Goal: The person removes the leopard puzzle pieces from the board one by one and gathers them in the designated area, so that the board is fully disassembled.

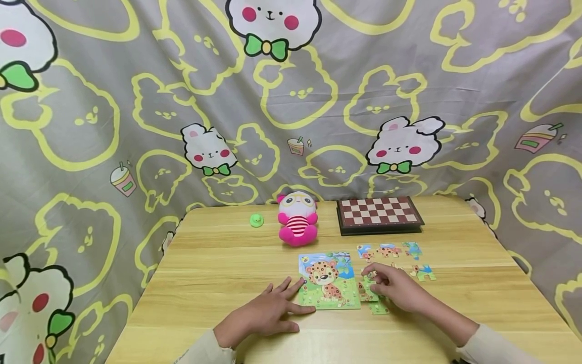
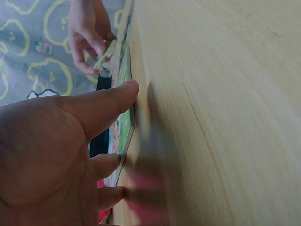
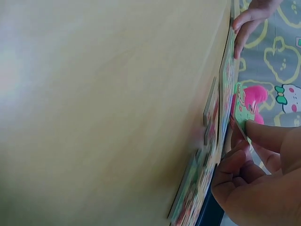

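Note:
My left hand lies with spread, fairly straight fingers at the left edge of a square leopard puzzle board, its fingertips touching that edge. Above the table to the right of the board, my right hand pinches a green jigsaw piece between thumb and fingers. In the left wrist view this jigsaw piece is tilted up. Below the right hand, other green pieces lie close to the board's right edge. More loose pieces, blue and spotted, lie beyond the right hand.
A pink panda plush sits behind the board, with a small green toy to its left. At the back right lies a checkered game board. A patterned curtain hangs behind and beside the wooden table.

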`<state>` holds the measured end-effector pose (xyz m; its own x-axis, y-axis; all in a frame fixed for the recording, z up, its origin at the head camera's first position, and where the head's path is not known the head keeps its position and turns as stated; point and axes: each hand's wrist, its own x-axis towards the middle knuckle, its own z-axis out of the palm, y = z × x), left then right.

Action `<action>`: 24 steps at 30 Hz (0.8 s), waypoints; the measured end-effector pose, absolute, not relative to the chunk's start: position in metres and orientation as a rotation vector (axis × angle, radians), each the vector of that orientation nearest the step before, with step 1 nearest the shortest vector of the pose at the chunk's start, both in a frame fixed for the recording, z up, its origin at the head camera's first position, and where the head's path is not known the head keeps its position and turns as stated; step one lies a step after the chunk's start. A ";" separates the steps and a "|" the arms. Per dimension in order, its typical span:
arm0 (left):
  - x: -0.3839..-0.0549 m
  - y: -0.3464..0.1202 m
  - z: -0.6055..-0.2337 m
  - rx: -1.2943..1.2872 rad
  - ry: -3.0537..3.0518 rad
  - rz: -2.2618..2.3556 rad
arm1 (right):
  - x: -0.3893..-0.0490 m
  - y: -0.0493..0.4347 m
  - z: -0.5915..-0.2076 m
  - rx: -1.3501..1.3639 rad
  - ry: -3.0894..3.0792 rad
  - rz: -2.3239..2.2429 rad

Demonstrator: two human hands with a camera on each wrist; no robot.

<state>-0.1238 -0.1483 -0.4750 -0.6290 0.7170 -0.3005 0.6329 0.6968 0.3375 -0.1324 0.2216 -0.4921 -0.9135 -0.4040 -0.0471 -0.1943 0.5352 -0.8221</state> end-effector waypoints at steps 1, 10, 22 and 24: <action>-0.124 -0.148 -0.475 1.048 2.495 0.278 | -0.132 0.224 -0.492 -0.500 2.548 -1.318; -0.126 -0.149 -0.480 1.057 2.493 0.289 | -0.125 0.248 -0.491 -0.421 2.521 -1.358; -0.125 -0.150 -0.480 1.073 2.506 0.281 | -0.114 0.291 -0.491 -0.347 2.527 -1.353; -0.125 -0.149 -0.479 1.071 2.505 0.279 | -0.111 0.299 -0.492 -0.358 2.539 -1.361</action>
